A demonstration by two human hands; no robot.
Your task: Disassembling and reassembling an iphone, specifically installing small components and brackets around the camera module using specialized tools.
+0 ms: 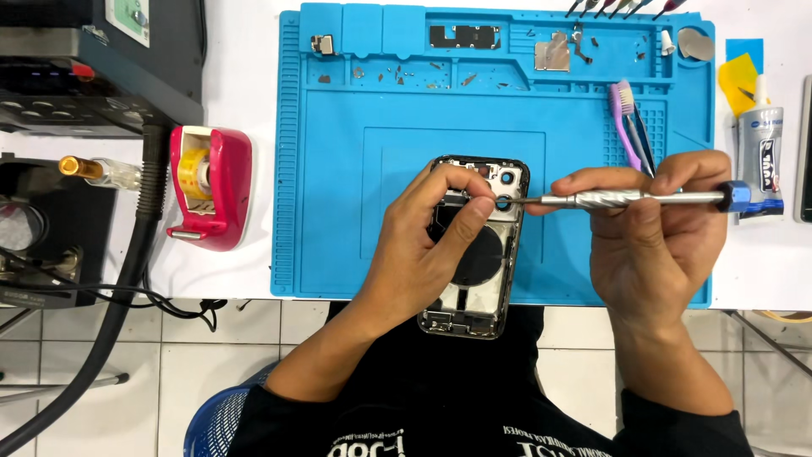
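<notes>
Blue silicone mat [338, 169] on the white surface [245, 85] carried the opened phone housing [478, 254], rigid yet fragile, which my left hand [423, 245] gripped by its frame edge while my right hand [651, 228] pinched a slim, light metal screwdriver [626, 199] at its camera corner.

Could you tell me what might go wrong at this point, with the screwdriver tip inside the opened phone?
1. The screwdriver lies nearly flat in the right hand, its tip by the camera openings of the phone housing; a slip could scratch parts there.
2. The housing overhangs the near edge of the blue mat, steadied only by the left hand; it might tip off toward the lap.
3. Small loose parts lie in the mat's top trays; a freed screw could easily get lost.
</notes>
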